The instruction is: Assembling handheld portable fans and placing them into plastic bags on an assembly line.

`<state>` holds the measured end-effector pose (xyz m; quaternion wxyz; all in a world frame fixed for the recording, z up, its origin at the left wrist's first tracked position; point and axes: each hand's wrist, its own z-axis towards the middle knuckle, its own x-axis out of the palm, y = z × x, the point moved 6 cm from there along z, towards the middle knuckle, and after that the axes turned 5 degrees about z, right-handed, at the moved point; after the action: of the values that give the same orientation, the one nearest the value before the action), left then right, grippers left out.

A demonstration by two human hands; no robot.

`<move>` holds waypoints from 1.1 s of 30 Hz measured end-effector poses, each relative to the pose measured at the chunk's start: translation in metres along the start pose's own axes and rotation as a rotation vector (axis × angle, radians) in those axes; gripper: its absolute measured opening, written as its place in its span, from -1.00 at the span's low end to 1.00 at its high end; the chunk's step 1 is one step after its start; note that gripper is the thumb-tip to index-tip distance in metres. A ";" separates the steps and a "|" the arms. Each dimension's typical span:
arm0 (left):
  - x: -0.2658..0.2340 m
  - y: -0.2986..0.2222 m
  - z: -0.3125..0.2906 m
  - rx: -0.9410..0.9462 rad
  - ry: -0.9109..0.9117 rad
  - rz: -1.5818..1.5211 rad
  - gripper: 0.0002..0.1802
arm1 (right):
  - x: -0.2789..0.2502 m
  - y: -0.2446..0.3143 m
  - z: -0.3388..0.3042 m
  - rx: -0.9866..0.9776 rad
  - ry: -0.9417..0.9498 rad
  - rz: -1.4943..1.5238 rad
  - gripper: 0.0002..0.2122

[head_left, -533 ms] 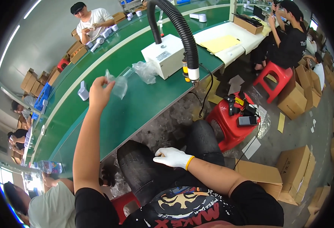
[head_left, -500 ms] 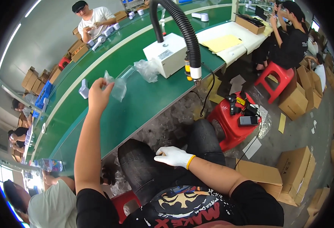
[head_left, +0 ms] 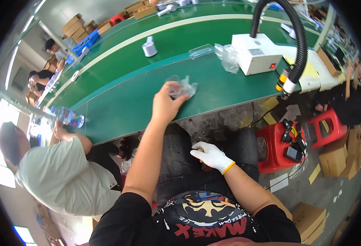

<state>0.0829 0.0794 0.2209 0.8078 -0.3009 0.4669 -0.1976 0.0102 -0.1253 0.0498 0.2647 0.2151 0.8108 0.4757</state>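
My bare left hand [head_left: 167, 102] is closed around a crumpled clear plastic bag [head_left: 185, 87], low over the green bench near its front edge. In my lap rests my right hand [head_left: 214, 157], in a white knitted glove with a yellow cuff. Its fingers are curled; whatever they may hold is hidden. Past the bag lie a clear plastic tray [head_left: 201, 51] and another crumpled clear bag [head_left: 228, 58]. That second bag touches a white box-shaped machine [head_left: 262, 59] with a black flexible hose [head_left: 302, 41].
A white plastic part [head_left: 149, 47] stands on the green conveyor [head_left: 119, 65]. At left, a person in a pale shirt [head_left: 65, 176] sits beside a clear bottle [head_left: 70, 117]. On my right, a red stool [head_left: 270, 153] carries black tools; cartons [head_left: 309, 221] stand on the floor.
The view has swung left, so the bench appears farther right. My left hand has drawn the bag back toward the bench's front edge, away from the white part. My right hand stays in my lap.
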 end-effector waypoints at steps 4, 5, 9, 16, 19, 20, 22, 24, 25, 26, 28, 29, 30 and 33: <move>-0.001 0.001 -0.002 0.033 0.038 0.007 -0.51 | 0.002 0.004 0.000 0.006 -0.010 0.014 -0.47; -0.004 0.001 -0.001 0.049 0.050 0.032 -0.52 | 0.003 0.005 0.001 0.012 -0.013 0.029 -0.47; -0.009 0.000 -0.005 0.042 0.053 0.090 -0.56 | 0.007 -0.014 0.005 -0.107 -0.062 0.057 -0.57; -0.003 -0.002 -0.004 0.068 -0.003 -0.062 -0.54 | -0.003 -0.030 -0.012 0.009 -0.022 0.227 -0.58; -0.009 0.006 -0.008 0.029 -0.016 -0.150 -0.53 | 0.000 -0.029 -0.012 0.033 -0.024 0.235 -0.59; -0.012 0.010 -0.009 0.018 -0.035 -0.196 -0.53 | 0.003 -0.028 -0.010 0.022 -0.016 0.236 -0.59; -0.017 0.013 -0.007 0.005 -0.064 -0.296 -0.53 | 0.003 -0.026 -0.006 0.003 -0.015 0.242 -0.59; -0.019 0.018 -0.005 -0.025 -0.095 -0.363 -0.54 | 0.003 -0.023 -0.004 0.002 -0.006 0.233 -0.61; -0.021 0.021 -0.005 -0.051 -0.126 -0.429 -0.55 | 0.004 -0.021 -0.004 -0.001 0.001 0.225 -0.62; -0.020 0.023 -0.005 -0.073 -0.151 -0.498 -0.56 | 0.004 -0.019 -0.004 -0.004 0.000 0.221 -0.64; -0.020 0.026 -0.007 -0.085 -0.185 -0.522 -0.56 | 0.006 -0.020 -0.005 -0.003 0.012 0.218 -0.64; -0.017 0.025 -0.005 -0.092 -0.214 -0.552 -0.56 | 0.004 -0.022 -0.006 -0.002 0.015 0.215 -0.63; -0.014 0.025 -0.004 -0.097 -0.241 -0.586 -0.56 | 0.002 -0.024 -0.007 -0.001 0.012 0.212 -0.63; -0.008 0.023 -0.001 -0.137 -0.141 -0.360 -0.57 | -0.002 -0.036 0.001 -0.088 -0.035 0.068 -0.61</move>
<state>0.0794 0.1009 0.2104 0.7678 -0.4468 0.3599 -0.2852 0.0095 -0.1422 0.0179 0.2717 0.2390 0.7765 0.5158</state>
